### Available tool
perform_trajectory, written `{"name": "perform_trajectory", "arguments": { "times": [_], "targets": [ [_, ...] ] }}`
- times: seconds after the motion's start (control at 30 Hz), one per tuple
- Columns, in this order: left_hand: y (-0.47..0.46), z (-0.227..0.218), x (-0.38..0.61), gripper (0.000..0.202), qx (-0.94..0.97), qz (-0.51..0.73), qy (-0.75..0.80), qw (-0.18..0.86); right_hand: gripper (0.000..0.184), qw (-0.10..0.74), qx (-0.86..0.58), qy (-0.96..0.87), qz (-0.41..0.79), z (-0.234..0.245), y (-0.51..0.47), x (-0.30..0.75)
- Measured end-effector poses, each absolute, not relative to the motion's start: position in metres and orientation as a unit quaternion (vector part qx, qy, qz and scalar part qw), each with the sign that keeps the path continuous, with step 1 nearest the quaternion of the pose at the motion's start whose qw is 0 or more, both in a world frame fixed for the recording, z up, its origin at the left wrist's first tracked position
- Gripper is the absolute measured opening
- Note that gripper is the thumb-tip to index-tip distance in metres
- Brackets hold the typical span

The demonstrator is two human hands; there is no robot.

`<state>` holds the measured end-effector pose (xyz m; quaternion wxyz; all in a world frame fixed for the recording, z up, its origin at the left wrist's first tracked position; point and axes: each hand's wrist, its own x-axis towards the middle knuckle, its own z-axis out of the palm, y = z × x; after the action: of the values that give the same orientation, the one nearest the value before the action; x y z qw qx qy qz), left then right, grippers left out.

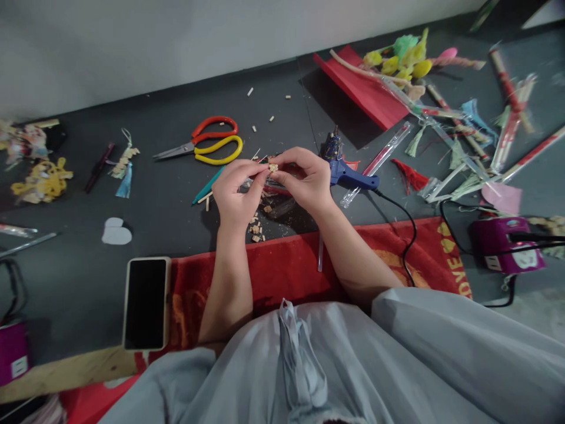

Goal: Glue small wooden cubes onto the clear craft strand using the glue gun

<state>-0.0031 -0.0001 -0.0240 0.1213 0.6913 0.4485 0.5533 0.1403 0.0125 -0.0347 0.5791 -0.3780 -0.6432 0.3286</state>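
Observation:
My left hand (pixel 241 191) and my right hand (pixel 306 179) meet over the middle of the dark table. Between their fingertips they pinch a small pale beaded piece (pixel 273 168), partly covered by the fingers. Just right of my right hand lies a blue glue gun (pixel 351 175), its cord running toward the towel. Below my hands are several small wooden bits (pixel 256 229). A teal pen-like stick (pixel 208 186) sits by my left hand. Scissors (pixel 200 141) with one red and one yellow handle lie behind my left hand, blades pointing left.
A phone (pixel 147 303) lies at the front left, near a red towel (pixel 295 271). Red paper (pixel 366 88), tassels (pixel 410 175) and wrapped sticks fill the right side. A purple power block (pixel 507 244) with cords stands at the right. A beaded tassel charm (pixel 125 165) lies left.

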Motion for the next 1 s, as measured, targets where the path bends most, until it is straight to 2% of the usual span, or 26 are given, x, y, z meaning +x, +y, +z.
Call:
{"name": "perform_trajectory", "arguments": {
  "times": [0.53, 1.0],
  "targets": [
    [-0.0006, -0.0224, -0.0017, 0.005, 0.682, 0.562, 0.445, 0.145, 0.02, 0.57, -0.377, -0.627, 0.373, -0.036, 0.0113, 0.1402],
    [-0.0002, -0.0236, -0.0018, 0.006, 0.689, 0.537, 0.472, 0.119, 0.016, 0.549, -0.384, -0.671, 0.316, -0.0352, 0.012, 0.1429]
  ]
}}
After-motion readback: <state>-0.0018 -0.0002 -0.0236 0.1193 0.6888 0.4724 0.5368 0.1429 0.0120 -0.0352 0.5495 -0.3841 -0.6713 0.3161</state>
